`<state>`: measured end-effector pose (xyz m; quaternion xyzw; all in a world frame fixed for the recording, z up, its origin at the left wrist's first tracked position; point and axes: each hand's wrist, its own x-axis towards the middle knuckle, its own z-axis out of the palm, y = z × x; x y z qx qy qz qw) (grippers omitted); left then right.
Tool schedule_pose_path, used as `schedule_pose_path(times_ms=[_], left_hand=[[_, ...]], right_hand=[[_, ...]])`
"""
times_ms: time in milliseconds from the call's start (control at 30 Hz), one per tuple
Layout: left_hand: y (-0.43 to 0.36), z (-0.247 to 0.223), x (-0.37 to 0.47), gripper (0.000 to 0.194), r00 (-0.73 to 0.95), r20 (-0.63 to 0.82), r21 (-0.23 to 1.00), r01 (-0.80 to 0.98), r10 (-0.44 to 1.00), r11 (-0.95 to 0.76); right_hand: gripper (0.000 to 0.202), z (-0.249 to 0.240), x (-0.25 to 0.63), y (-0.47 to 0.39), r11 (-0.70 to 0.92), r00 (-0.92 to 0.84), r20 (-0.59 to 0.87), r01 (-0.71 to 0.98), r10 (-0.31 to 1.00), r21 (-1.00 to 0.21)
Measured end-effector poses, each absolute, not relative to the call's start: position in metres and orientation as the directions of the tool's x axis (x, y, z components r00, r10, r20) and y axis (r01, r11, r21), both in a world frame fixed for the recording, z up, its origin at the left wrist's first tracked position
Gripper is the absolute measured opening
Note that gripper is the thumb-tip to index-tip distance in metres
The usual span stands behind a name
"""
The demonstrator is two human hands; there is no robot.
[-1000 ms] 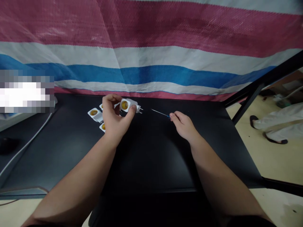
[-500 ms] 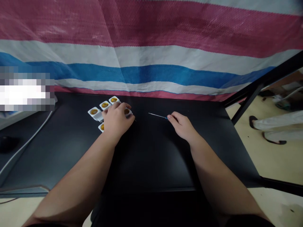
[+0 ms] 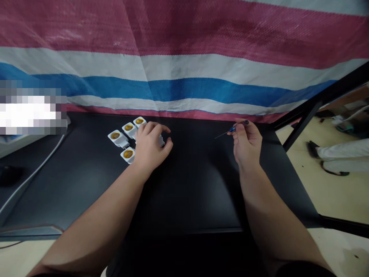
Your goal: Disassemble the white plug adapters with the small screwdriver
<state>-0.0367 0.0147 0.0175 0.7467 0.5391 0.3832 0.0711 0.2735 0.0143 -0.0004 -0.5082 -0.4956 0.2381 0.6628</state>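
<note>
Over a group of white plug-like units, each with a round amber centre, my left hand (image 3: 150, 146) rests with thumb and fingers curved and apart. It covers part of the group; a white edge shows between thumb and fingers. Clear of the hand are the leftmost white unit (image 3: 115, 136), which has metal prongs, and a nearer white unit (image 3: 127, 154). Two more sit behind, partly beside my fingers. My right hand (image 3: 248, 144) is raised to the right, closed round a thin screwdriver (image 3: 232, 129) with a blue and dark handle. Its narrow shaft points left and down.
A black table (image 3: 190, 184) lies under both hands. Striped sheeting (image 3: 178, 88) hangs along its back edge. At the left are a white cable (image 3: 40, 165) and a dark mouse-like object (image 3: 10, 175). Black frame bars (image 3: 305, 119) and another person's legs (image 3: 336, 156) are at the right.
My right hand has moved right and turned up, carrying the screwdriver along. My left hand has shifted slightly right, its thumb and fingers spread more, uncovering more of the near white unit.
</note>
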Motion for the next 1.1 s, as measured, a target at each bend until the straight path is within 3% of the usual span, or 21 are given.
schedule_pose_path(times_ms=[167, 333, 533, 767, 933, 1100], left_hand=[[0.015, 0.018, -0.037, 0.014, 0.097, 0.501, 0.518, 0.762, 0.86, -0.388], [0.015, 0.018, -0.038, 0.018, 0.058, 0.466, 0.462, 0.835, 0.883, -0.299], [0.017, 0.017, -0.041, 0.031, 0.054, 0.341, 0.399, 0.896, 0.938, -0.197], [0.014, 0.025, -0.037, 0.037, -0.007, 0.284, 0.384, 0.917, 0.959, -0.108], [0.018, 0.019, -0.043, 0.039, 0.037, 0.243, 0.416, 0.899, 0.969, -0.139], [0.023, 0.013, -0.047, 0.029, 0.116, 0.345, 0.451, 0.85, 0.932, -0.273]], right_hand=[[0.03, 0.001, 0.27, 0.006, 0.395, 0.32, 0.521, 0.383, 0.791, -0.835], [0.027, -0.016, 0.269, 0.009, 0.334, 0.125, 0.432, 0.459, 0.893, -0.823], [0.033, -0.026, 0.269, 0.021, 0.327, 0.278, 0.408, 0.294, 0.87, -0.898], [0.045, -0.002, 0.265, 0.019, 0.45, 0.387, 0.344, -0.225, 0.855, -0.864], [0.056, -0.001, 0.269, 0.022, 0.387, 0.357, 0.273, -0.3, 0.893, -0.872], [0.053, -0.005, 0.271, 0.025, 0.296, 0.302, 0.206, -0.293, 0.931, -0.909]])
